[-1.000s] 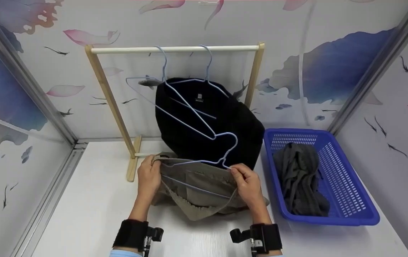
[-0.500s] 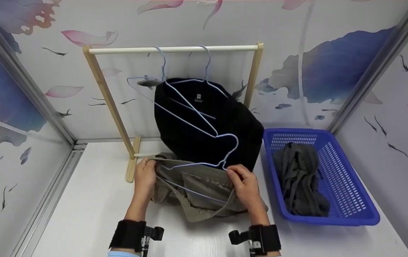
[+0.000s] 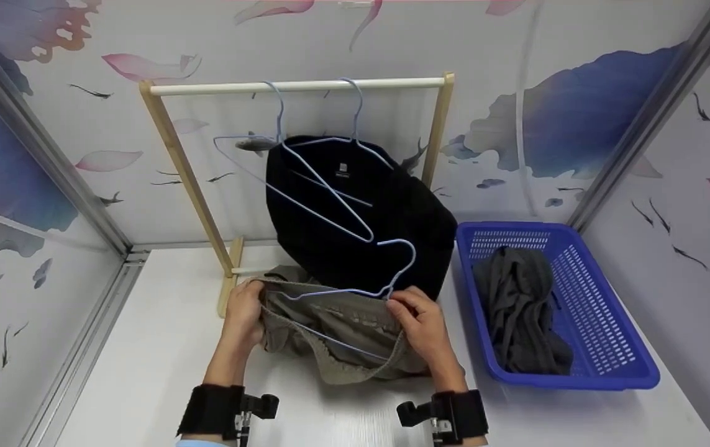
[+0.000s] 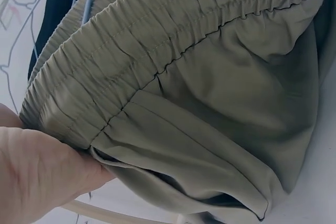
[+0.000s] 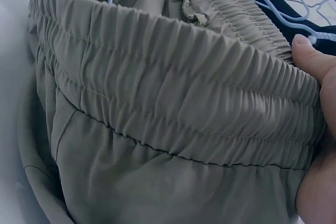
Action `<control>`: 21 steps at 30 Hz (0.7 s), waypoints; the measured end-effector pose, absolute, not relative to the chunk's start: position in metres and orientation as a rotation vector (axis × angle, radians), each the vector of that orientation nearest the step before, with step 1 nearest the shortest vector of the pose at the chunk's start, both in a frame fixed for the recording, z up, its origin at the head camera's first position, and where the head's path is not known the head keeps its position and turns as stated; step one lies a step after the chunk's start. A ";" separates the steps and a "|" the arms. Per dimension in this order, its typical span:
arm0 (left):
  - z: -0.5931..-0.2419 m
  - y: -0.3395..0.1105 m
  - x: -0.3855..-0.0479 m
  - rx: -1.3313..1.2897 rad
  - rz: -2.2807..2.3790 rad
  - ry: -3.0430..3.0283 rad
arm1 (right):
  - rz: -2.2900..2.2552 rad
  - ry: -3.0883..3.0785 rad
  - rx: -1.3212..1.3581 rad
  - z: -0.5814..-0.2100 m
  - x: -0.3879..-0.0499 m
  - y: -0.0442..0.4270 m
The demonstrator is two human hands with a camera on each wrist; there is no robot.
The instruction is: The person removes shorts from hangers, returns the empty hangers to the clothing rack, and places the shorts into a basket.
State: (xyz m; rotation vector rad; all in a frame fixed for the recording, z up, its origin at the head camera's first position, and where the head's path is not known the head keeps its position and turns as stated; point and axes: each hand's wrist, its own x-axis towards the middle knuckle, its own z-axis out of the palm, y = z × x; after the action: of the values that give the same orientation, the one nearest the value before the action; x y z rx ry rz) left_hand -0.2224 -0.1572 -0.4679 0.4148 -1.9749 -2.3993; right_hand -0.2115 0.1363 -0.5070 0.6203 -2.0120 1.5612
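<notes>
A pair of olive-grey pants [image 3: 345, 374] with a gathered elastic waistband is held up above the table, its waist opening spread. My left hand [image 3: 244, 313] grips the left end of the waistband. At the right end, my right hand [image 3: 424, 326] pinches the waistband close to the neck of a light-blue hanger [image 3: 323, 292]. That hanger lies inside the opening, with its hook sticking up. The left wrist view shows the pants' elastic band [image 4: 126, 56] beside my thumb. In the right wrist view, my thumb lies over the edge of the gathered waistband [image 5: 173, 87].
Behind stands a wooden rack [image 3: 305, 87] with a white rail. A bare blue hanger [image 3: 323, 177] and one bearing a black garment [image 3: 330, 226] hang from it. To the right, a blue basket [image 3: 603, 310] contains a dark grey garment [image 3: 519, 316].
Both hands have shifted slightly left with the pants and the hanger inside. The hanger's hook, which overlapped the bare hanger's lower corner, now shows a gap from it.
</notes>
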 end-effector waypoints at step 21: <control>-0.473 -0.176 -0.222 0.312 -2.579 -2.065 | 1.626 -1.890 0.676 -0.524 -0.217 0.144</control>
State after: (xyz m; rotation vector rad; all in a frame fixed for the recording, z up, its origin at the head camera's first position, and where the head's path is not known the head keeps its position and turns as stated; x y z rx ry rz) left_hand -0.2215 -0.1758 -0.4728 0.3123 -2.0648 -2.5794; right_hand -0.2171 0.1442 -0.5238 0.6764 -1.8900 1.6260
